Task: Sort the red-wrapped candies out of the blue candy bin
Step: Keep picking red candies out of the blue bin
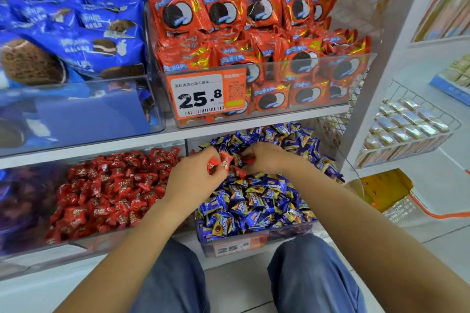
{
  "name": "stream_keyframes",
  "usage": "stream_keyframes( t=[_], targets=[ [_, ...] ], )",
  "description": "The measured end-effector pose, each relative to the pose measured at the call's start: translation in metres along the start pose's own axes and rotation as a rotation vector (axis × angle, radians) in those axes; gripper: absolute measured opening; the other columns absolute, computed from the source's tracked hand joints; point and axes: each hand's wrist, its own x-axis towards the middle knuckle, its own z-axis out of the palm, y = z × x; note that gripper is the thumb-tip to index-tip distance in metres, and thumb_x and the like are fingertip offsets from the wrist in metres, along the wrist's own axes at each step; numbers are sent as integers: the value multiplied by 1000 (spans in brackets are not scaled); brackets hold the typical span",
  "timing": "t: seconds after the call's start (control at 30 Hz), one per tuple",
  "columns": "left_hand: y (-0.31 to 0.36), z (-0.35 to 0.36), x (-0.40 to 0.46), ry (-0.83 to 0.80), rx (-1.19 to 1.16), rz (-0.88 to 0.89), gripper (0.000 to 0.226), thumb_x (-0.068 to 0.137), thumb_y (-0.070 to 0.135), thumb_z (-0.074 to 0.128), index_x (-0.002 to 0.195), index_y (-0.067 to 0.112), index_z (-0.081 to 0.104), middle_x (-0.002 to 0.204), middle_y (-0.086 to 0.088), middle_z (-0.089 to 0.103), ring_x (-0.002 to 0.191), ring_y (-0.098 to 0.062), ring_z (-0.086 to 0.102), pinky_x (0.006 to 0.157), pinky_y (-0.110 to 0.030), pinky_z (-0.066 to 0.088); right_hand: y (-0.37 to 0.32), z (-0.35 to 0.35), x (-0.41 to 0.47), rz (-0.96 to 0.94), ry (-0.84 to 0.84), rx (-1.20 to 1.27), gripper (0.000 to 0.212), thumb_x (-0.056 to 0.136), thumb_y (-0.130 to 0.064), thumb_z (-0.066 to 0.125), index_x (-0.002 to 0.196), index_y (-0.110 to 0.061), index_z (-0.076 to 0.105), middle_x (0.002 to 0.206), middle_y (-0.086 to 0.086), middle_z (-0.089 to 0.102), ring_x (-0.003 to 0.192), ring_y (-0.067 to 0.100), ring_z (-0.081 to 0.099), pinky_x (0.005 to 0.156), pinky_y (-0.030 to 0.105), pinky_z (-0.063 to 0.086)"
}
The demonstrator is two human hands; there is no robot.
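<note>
White shop shelving (pixel 165 138) fills the frame: two clear bins above, two below. At lower centre, the left hand (pixel 193 180) pinches two red-wrapped candies (pixel 220 161) over the blue candy bin (pixel 254 241); the right hand (pixel 267 160) pinches another red candy (pixel 248 160)

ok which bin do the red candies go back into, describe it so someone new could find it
Start at the big orange price tag reading 25.8 on the upper shelf. Drop to the shelf below: two clear bins sit side by side. The red candy bin is the left one, beside the blue candy bin, and it alone is filled with red wrappers.
</note>
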Motion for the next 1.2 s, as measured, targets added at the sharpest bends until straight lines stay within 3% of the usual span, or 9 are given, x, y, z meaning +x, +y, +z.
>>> stream_keyframes(
  t=[0.07, 0.2, 0.3, 0.43, 0.6, 0.73, 0.9, 1.03, 1.2],
  targets=[
    [-1, 2, -2, 14, -13, -8, 5, 89, 29, 58, 87, 24, 55, 53, 5, 49, 43, -11, 42, 47, -30, 33, -1, -1, 6, 37, -45, -78, 59, 85, -34, 66, 138, -15, 47, 135, 5, 52, 119, 25, 52, 98, 38, 46],
    [-4, 5, 2, 0, -17, -19, 5, 89, 30, 56, 88, 26, 54, 54, 8, 47, 45, -8, 43, 45, -28, 30, 0, 3, 7, 33, 56, -134, 30, 87, -27, 62, 114, -12, 64, 115, 7, 64, 100, 25, 61, 88, 40, 52],
    [-5, 8, 3, 1, 3, -18, 5, 89, 31, 55, 90, 27, 55, 52, 8, 46, 43, -6, 41, 44, -27, 28, 2, 0, -6, 12, 204, -20, 32, 88, -20, 60, 120, -17, 61, 123, 4, 62, 108, 23, 58, 87, 31, 48],
    [-9, 9, 4, 18, -35, -40, 7, 89, 32, 55, 92, 27, 56, 57, 8, 50, 48, -7, 46, 47, -27, 32, 9, -5, -14, -11, 214, -60, 34, 92, -14, 54, 125, -15, 61, 135, 6, 56, 117, 23, 55, 93, 32, 45],
    [-7, 11, 2, 70, -38, -55, 10, 89, 31, 55, 96, 25, 58, 56, 8, 50, 43, -5, 41, 43, -26, 25, 14, -3, -10, 20, 182, -104, 52, 92, -7, 47, 140, -25, 46, 142, 7, 48, 99, 25, 59, 61, 27, 45],
    [-4, 14, -1, 79, 51, -18, 9, 91, 30, 54, 95, 23, 56, 57, 11, 44, 44, -2, 38, 43, -24, 25, 7, 2, -6, 14, 130, -281, 52, 91, -12, 52, 141, -27, 43, 144, 5, 46, 120, 26, 53, 73, 31, 49],
    [-3, 15, -1, 85, 82, -6, 10, 91, 30, 53, 96, 23, 57, 67, 14, 44, 45, 0, 37, 42, -21, 23, 1, 2, -8, -14, 60, -364, 63, 88, -1, 47, 143, -30, 39, 138, 8, 51, 116, 27, 55, 55, 26, 39],
    [-3, 12, -2, 66, 75, -11, 10, 92, 31, 52, 96, 23, 57, 64, 12, 46, 45, -1, 39, 43, -22, 25, -6, 3, -9, 19, 7, -550, 56, 91, -2, 45, 142, -25, 41, 135, 12, 46, 116, 31, 52, 74, 36, 44],
    [-3, 10, -2, 51, 60, -13, 10, 91, 31, 53, 97, 24, 57, 58, 15, 41, 44, -1, 38, 43, -22, 24, 1, 0, -9, 16, 83, -525, 37, 90, -7, 52, 126, -15, 54, 112, 9, 60, 99, 28, 59, 64, 33, 44]
  ],
)
